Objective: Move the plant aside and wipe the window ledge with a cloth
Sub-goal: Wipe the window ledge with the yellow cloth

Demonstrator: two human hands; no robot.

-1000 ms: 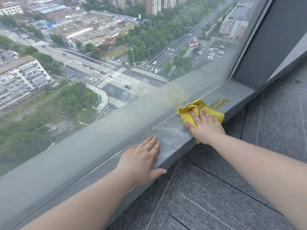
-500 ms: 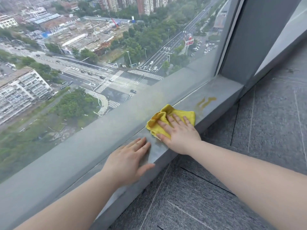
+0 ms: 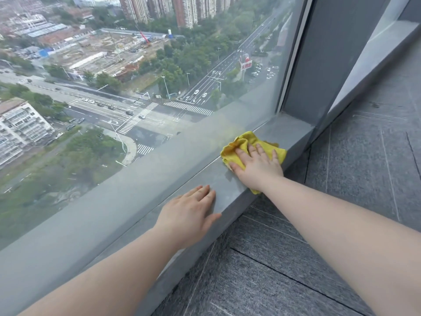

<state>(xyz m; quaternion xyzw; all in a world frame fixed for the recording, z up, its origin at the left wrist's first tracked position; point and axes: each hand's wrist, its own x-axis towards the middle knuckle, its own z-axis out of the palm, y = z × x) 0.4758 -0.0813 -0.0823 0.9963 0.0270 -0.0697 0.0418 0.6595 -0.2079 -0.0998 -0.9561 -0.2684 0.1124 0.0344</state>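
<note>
A crumpled yellow cloth [image 3: 239, 142] lies on the grey window ledge [image 3: 293, 131], close to the glass. My right hand [image 3: 256, 166] presses flat on the cloth with straight, spread fingers. Left of it, my left hand [image 3: 190, 214] rests palm down on the bare ledge, fingers straight, thumb over the ledge's front edge. The two hands are a short gap apart. No plant is in view.
A large window pane [image 3: 136, 87] rises behind the ledge, with a city far below. A dark grey pillar [image 3: 319, 53] closes the ledge at the right end. Grey carpet tiles [image 3: 296, 258] cover the floor in front.
My right hand slid the cloth left toward my left hand, then back right along the ledge. The yellow mark on the ledge near the pillar is now under the cloth. My left hand stayed put.
</note>
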